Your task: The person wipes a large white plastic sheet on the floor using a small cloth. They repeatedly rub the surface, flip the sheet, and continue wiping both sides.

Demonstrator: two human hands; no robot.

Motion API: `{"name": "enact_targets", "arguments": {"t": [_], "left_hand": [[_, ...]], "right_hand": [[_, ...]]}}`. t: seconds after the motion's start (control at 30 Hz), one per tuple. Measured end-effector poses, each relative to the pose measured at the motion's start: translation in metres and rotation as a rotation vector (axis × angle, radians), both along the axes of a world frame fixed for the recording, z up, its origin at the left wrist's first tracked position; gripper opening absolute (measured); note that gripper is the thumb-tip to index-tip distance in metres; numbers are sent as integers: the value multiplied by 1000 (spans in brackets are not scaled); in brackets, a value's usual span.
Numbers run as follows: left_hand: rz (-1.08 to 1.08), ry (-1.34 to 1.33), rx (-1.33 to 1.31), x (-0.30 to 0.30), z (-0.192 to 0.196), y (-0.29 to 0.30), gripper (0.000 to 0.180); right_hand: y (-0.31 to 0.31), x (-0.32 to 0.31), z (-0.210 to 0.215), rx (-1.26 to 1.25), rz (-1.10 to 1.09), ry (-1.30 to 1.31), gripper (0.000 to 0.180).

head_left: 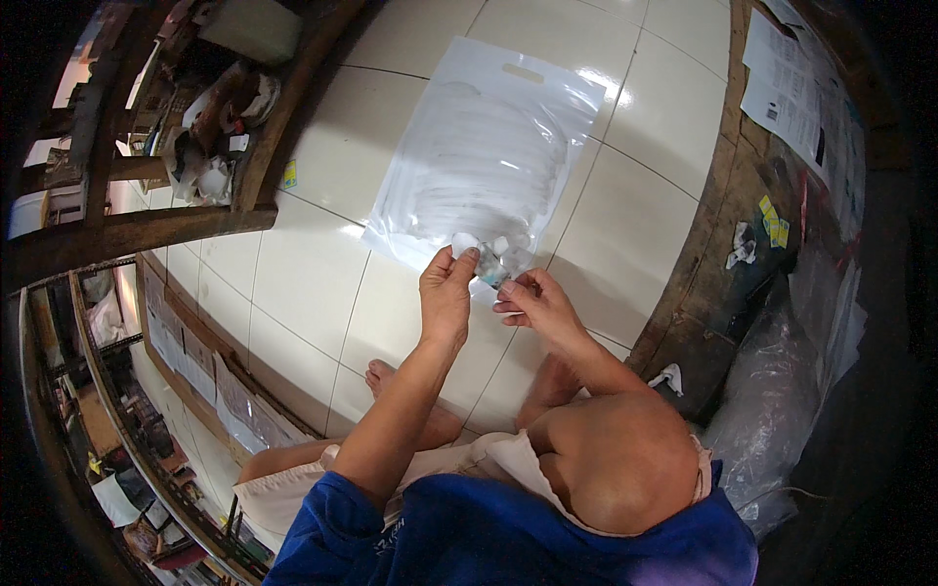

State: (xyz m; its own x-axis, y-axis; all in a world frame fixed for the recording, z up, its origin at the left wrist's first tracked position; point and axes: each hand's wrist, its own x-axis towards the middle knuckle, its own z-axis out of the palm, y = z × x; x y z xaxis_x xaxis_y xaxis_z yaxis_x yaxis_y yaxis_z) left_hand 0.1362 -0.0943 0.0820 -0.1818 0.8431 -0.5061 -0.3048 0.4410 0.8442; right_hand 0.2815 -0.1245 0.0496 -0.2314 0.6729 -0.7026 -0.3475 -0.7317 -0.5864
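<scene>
small clear plastic packet (495, 264) | crinkled, see-through | pinched by both hands: left hand (446, 293), right hand (536, 305)

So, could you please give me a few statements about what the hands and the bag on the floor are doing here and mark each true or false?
1. Both hands, left hand and right hand, pinch a small clear packet. True.
2. The white plastic bag hangs from a hook. False: it lies flat on the tiled floor.
3. The bag has a cut-out handle. True.
4. The person wears shoes. False: the feet are bare.
</scene>
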Motion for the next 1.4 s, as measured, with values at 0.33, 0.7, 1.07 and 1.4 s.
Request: {"name": "enact_targets", "arguments": {"t": [0.33,0.7,1.07,1.4], "left_hand": [[-212,249,-33,-5,-5,-7,17],[-313,626,18,-17,-46,-27,43],[-614,1232,335,-17,-86,-72,78],[-597,1339,186,-16,-97,-73,97]], "right_hand": [[13,-6,-9,449,23,-156,24],[30,22,-37,560,83,-680,20],[24,-8,-67,1243,798,-964,14],[43,8,-82,1159,693,-1107,9]]}}
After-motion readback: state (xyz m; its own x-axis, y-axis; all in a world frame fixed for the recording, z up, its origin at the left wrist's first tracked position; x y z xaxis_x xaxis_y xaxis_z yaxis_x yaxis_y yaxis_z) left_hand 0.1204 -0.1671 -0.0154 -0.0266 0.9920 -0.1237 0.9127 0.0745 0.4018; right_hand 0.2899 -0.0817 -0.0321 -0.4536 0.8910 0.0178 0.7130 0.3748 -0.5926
